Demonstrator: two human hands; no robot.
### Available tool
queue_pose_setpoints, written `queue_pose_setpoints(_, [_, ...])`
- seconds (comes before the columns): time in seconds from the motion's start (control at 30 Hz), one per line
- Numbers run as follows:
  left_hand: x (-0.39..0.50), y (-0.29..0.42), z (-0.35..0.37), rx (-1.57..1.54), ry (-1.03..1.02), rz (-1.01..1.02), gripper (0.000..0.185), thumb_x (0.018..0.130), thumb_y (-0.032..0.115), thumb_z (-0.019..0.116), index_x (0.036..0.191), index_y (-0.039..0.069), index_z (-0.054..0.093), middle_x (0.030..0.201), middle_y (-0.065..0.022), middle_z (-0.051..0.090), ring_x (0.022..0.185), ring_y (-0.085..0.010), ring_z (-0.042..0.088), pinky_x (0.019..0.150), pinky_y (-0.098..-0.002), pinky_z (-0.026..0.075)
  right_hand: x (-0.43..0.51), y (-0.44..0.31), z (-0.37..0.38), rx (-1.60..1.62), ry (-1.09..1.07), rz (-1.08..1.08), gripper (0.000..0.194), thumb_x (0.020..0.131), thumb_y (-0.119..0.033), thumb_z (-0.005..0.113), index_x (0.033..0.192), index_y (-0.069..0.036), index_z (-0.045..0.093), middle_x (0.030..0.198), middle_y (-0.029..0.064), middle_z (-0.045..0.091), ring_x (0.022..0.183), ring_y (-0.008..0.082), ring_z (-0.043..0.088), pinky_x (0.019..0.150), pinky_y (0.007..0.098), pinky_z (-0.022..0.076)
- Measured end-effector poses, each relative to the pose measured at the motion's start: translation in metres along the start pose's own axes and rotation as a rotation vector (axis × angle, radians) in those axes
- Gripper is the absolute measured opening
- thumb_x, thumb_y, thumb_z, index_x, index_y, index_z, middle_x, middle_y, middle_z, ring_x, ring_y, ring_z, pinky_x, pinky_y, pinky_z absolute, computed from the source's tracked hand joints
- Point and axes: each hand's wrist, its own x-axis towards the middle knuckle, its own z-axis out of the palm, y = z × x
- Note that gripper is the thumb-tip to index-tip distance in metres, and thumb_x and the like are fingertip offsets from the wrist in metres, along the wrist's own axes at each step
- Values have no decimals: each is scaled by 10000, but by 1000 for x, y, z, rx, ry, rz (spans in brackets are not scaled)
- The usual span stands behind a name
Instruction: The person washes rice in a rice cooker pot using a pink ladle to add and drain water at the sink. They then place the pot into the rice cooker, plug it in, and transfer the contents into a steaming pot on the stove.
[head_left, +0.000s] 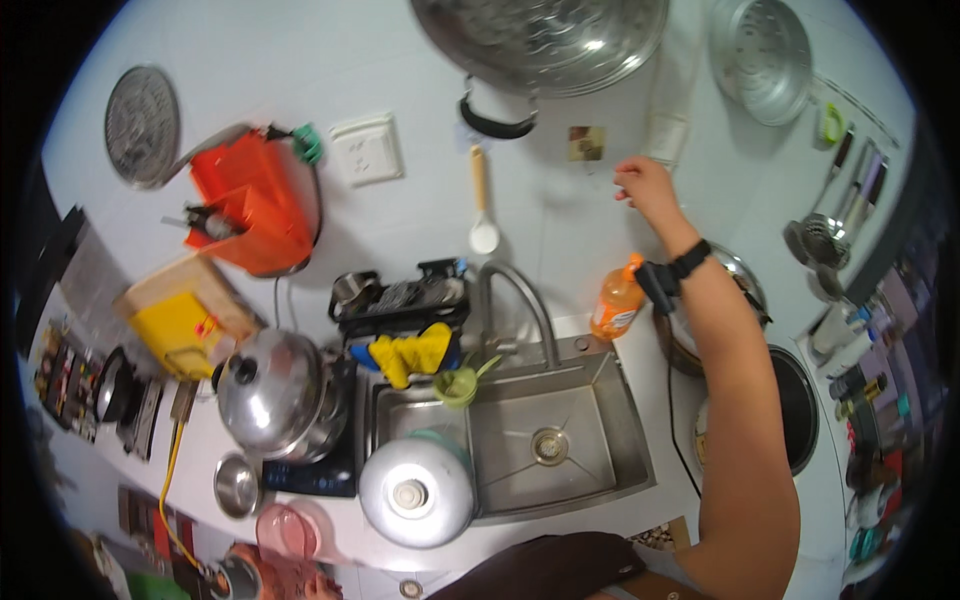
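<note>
My right hand (645, 184) is raised in front of the white wall, its fingers curled in and nothing visible in them. It is just right of and below a small square adhesive wall hook (586, 143). A black band with a dark device is around the wrist. Below the hand, by the forearm, stands an orange plastic bottle (616, 306) at the back of the counter. A wooden-handled utensil with a white head (484, 232) hangs on the wall to the left. My left hand is out of view. Before me are a steel sink (536, 442) and its curved faucet (525, 289).
A large steel pan (547, 45) hangs above. Yellow gloves (412, 354), a green strainer (456, 386) and a lidded pot (416, 495) are at the sink's left. Farther left, a domed steel pot (271, 394) sits on a cooktop. A dark round pan (795, 409) lies right of my forearm.
</note>
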Motion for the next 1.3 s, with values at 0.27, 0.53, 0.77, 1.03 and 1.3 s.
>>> queue_pose_setpoints(0.27, [-14, 16, 32, 78, -51, -90, 271, 833, 218, 733, 930, -20, 645, 746, -90, 629, 608, -190, 571, 537, -297, 498, 39, 4, -36, -317, 268, -43, 213, 816, -130, 658, 977, 3, 616, 823, 105, 655, 707, 228, 660, 673, 332, 524])
queue_pose_setpoints(0.53, [12, 36, 27, -55, -298, -476, 310, 882, 271, 703, 958, -19, 624, 716, -92, 593, 583, -186, 550, 499, -277, 460, 88, 9, -71, -623, 585, -202, 413, 775, -312, 731, 1081, -61, 614, 1129, 169, 584, 1076, 352, 553, 928, 441, 445])
queue_pose_setpoints(0.77, [-19, 93, 74, 89, -118, -65, 300, 873, 244, 710, 976, -25, 626, 784, -105, 610, 650, -202, 567, 561, -288, 477, 124, -33, -60, -587, 650, -54, 331, 753, -344, 742, 1005, -142, 668, 1094, 141, 566, 1083, 343, 531, 956, 495, 398])
queue_pose_setpoints(1.03, [-54, 161, 92, 75, -5, 174, 294, 861, 213, 719, 996, -32, 629, 861, -120, 630, 727, -221, 587, 631, -300, 497, 119, -52, -50, -297, 680, -271, 187, 776, -202, 650, 825, -23, 624, 1001, 194, 572, 887, 385, 578, 789, 460, 479])
queue_pose_setpoints(1.3, [-83, 202, 94, -16, -3, 352, 292, 850, 182, 727, 1017, -39, 632, 938, -135, 649, 804, -240, 606, 701, -313, 517, 93, -107, -94, -274, 524, -322, 240, 751, -189, 593, 749, 50, 603, 790, 256, 609, 803, 446, 590, 765, 483, 488])
